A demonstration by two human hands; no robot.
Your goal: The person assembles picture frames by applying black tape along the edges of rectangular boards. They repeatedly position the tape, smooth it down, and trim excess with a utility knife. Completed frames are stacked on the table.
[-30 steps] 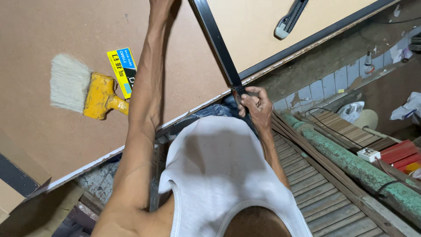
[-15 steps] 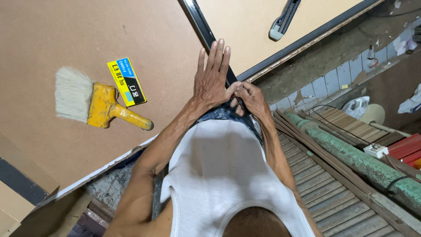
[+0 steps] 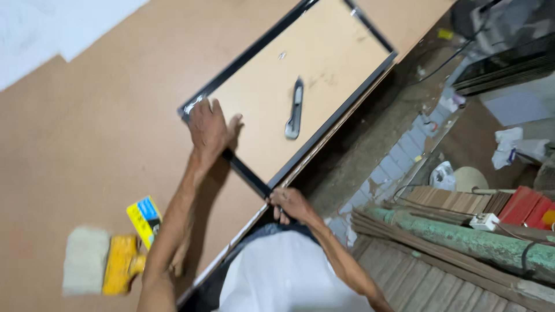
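A light tan panel (image 3: 300,63) with black edging (image 3: 248,173) lies on a large brown board (image 3: 98,127). My left hand (image 3: 209,128) reaches far out and presses flat on the black edge strip near the panel's far-left corner. My right hand (image 3: 291,204) pinches the near end of that same strip at the board's front edge. A grey utility knife (image 3: 295,108) rests on the tan panel, to the right of my left hand and apart from it.
A yellow-handled wide brush (image 3: 103,263) and a small yellow-and-blue packet (image 3: 145,218) lie on the board beside my left forearm. Stacked wooden slats (image 3: 457,202), a green pole (image 3: 462,237), a red box (image 3: 523,205) and cloth scraps crowd the floor at right.
My left hand has slid away from me along the black strip, from beside my right hand to the panel's far corner. The camera view has swung, showing the whole panel.
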